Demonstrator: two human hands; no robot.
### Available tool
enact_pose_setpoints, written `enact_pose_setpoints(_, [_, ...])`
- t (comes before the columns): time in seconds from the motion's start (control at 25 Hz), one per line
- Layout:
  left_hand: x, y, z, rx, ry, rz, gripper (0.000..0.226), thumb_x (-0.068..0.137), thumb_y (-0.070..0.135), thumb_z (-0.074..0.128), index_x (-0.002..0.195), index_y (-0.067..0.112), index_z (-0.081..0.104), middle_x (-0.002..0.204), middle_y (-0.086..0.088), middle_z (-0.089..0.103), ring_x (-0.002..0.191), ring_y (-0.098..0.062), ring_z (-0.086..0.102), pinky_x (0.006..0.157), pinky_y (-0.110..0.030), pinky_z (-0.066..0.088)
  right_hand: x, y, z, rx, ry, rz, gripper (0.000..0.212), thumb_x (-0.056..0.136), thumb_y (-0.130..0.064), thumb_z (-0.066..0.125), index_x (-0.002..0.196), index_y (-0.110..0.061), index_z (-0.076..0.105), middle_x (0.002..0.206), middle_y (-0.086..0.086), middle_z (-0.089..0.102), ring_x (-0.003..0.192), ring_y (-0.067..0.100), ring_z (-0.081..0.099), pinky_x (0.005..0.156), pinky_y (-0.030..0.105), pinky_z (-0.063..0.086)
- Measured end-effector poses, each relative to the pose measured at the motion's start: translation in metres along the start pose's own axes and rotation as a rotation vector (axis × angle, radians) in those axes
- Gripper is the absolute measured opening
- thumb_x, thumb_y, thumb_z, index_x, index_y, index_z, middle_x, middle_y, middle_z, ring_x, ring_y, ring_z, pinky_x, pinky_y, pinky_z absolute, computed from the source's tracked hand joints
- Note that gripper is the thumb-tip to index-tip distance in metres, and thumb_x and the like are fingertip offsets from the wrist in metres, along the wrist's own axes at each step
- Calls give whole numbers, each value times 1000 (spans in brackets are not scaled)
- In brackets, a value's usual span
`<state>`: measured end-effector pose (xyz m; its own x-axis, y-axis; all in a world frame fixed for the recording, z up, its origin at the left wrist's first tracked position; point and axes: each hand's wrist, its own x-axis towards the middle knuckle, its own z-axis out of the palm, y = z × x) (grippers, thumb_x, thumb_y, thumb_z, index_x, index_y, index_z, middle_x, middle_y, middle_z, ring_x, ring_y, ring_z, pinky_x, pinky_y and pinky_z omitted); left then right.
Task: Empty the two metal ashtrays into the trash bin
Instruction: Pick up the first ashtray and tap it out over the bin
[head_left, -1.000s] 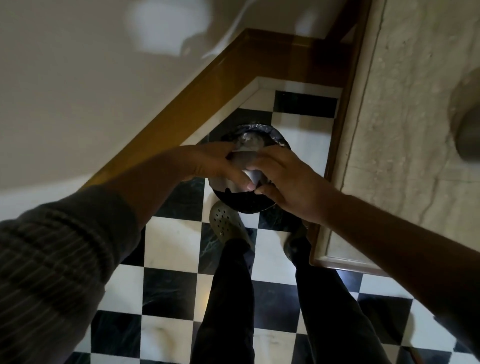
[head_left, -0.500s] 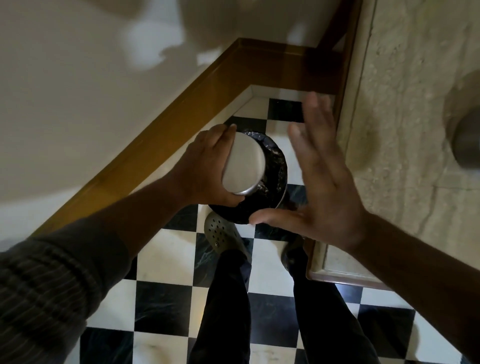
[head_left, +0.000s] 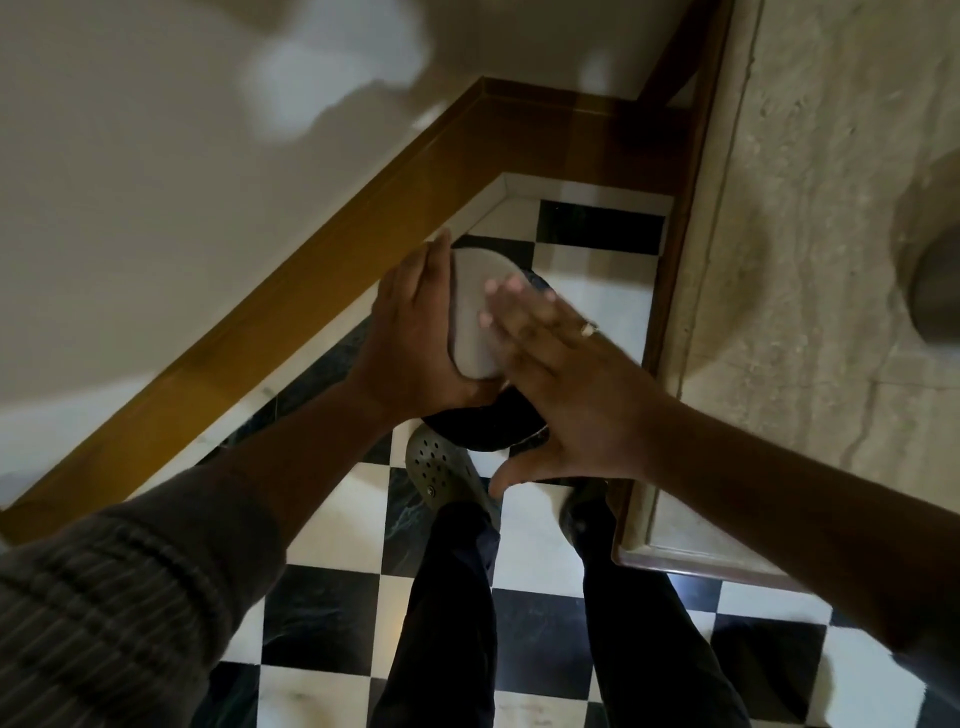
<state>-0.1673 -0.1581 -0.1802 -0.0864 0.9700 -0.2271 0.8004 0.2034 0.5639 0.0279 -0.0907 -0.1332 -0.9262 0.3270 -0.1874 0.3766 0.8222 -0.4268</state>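
Fingers (head_left: 415, 291) of left hand (head_left: 410, 338) clamped on upturned metal ashtray (head_left: 475, 317), base facing up, over black trash bin (head_left: 488, 426) on checkered floor (head_left: 322, 613), right hand (head_left: 566, 384) flat, fingers spread, against ashtray base

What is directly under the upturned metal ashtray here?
The black-lined trash bin sits on the checkered floor below the ashtray, which the left hand holds and the right hand taps. The bin's inside is covered.
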Motion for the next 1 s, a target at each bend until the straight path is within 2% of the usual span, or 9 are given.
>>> enact_pose_setpoints(0.16, [4, -2, 2, 27, 33, 74, 139, 57, 70, 84, 153, -13, 26, 152, -32, 44, 136, -43, 45, 108, -56, 43, 8, -3, -31, -17, 469, 43, 129, 64, -87, 57, 138, 14, 23, 148, 47, 23, 144, 42, 10, 123, 55, 10])
enact_pose_setpoints(0.2, [4, -3, 4, 26, 37, 90, 138, 57, 69, 85, 151, -15, 30, 151, -31, 45, 136, -43, 46, 108, -57, 43, 10, -1, -29, -51, 431, 50, 132, 64, -89, 54, 139, 14, 21, 150, 45, 18, 144, 43, 7, 123, 55, 7])
enact_pose_setpoints(0.28, [4, -2, 5, 25, 35, 107, 135, 59, 69, 83, 149, -17, 33, 150, -32, 46, 136, -43, 46, 110, -52, 42, 12, 3, -13, -115, 86, 42, 138, 62, -94, 48, 149, 6, 13, 159, 34, 8, 150, 44, -1, 124, 51, 1])
enact_pose_setpoints(0.36, [-1, 1, 4, 30, -4, 113, 135, 60, 68, 81, 152, -15, 29, 152, -33, 44, 136, -41, 44, 109, -48, 43, 2, 8, 5, -119, -151, 43, 137, 63, -95, 46, 154, 1, 10, 164, 25, 7, 153, 40, 1, 125, 52, 7])
enact_pose_setpoints(0.44, [-5, -2, 2, 4, -33, 94, 136, 60, 68, 81, 154, -12, 24, 155, -31, 39, 139, -38, 40, 111, -44, 38, -1, 9, 4, -98, -103, 18, 134, 65, -93, 46, 153, 3, 13, 163, 28, 11, 152, 42, 6, 125, 52, 10])
enact_pose_setpoints(0.56, [-3, -9, 2, 1, -45, 118, 139, 58, 64, 87, 155, -8, 20, 155, -30, 38, 138, -37, 37, 110, -44, 38, -2, 2, -22, -36, 238, 0, 129, 68, -87, 55, 145, 10, 19, 154, 40, 23, 147, 50, 16, 123, 55, 15])
enact_pose_setpoints(0.64, [0, -9, 3, 16, -2, 155, 138, 57, 63, 89, 154, -10, 23, 153, -31, 40, 137, -40, 42, 110, -49, 43, -3, 1, -23, -68, 337, 9, 127, 68, -85, 58, 141, 11, 20, 150, 42, 24, 147, 45, 13, 123, 56, 16])
enact_pose_setpoints(0.84, [-1, 5, -2, -11, -24, 139, 135, 59, 65, 80, 155, -12, 23, 153, -32, 41, 135, -35, 39, 108, -39, 35, -5, 7, 14, -231, -234, 9, 138, 59, -83, 66, 154, 0, 9, 164, 25, 10, 152, 40, 8, 123, 55, 14])
enact_pose_setpoints(1.0, [-5, -1, 1, -20, 6, 132, 135, 60, 66, 81, 154, -13, 24, 154, -31, 41, 137, -36, 39, 108, -42, 39, -4, 9, 19, -289, -126, -15, 117, 70, -57, 75, 154, -1, 16, 163, 25, 18, 151, 42, 15, 121, 52, 16])
